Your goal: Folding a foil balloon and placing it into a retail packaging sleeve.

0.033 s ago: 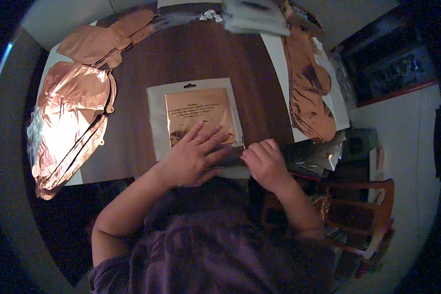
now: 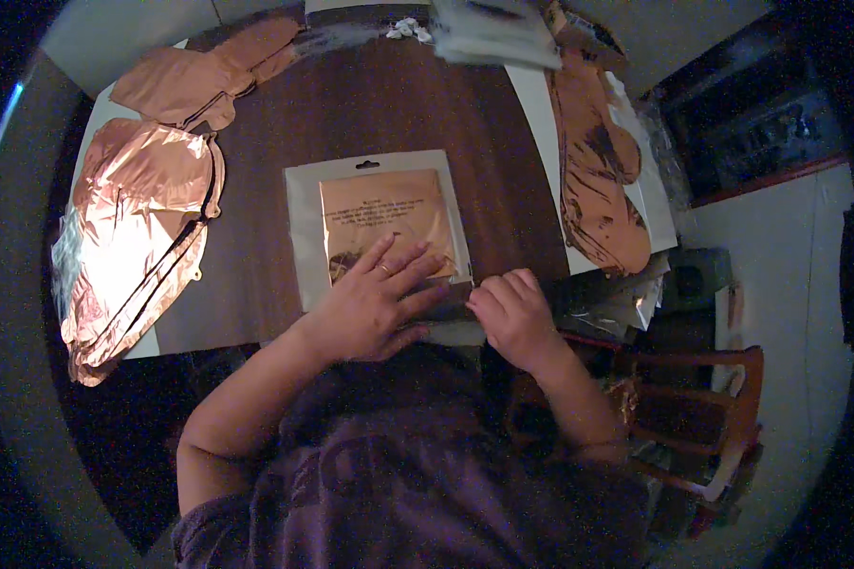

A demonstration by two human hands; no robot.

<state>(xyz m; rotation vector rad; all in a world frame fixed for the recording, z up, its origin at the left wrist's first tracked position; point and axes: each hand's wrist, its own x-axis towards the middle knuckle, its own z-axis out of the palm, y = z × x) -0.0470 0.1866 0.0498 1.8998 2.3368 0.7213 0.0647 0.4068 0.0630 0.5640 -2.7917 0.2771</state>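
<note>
A flat plastic bag [image 2: 302, 204] with a hang hole at its top lies in the middle of the table. Inside it shows a folded copper-coloured foil sheet [image 2: 408, 190] with small dark print. My left hand [image 2: 375, 299] rests palm down over the lower part of the bag, fingers spread, a ring on one of them. At the bag's lower right corner my right hand [image 2: 512, 313] is closed, thumb and fingertips pinched at the edge. The bag's near edge is partly hidden beneath my left hand.
Shiny copper foil balloons [image 2: 142, 209], flat and uninflated, lie along the table's left side. Another copper foil piece [image 2: 598, 180] is at the right. A stack of clear bags [image 2: 493, 33] and small white bits [image 2: 409, 30] sit at the far edge. A wooden chair [image 2: 693, 360] stands right.
</note>
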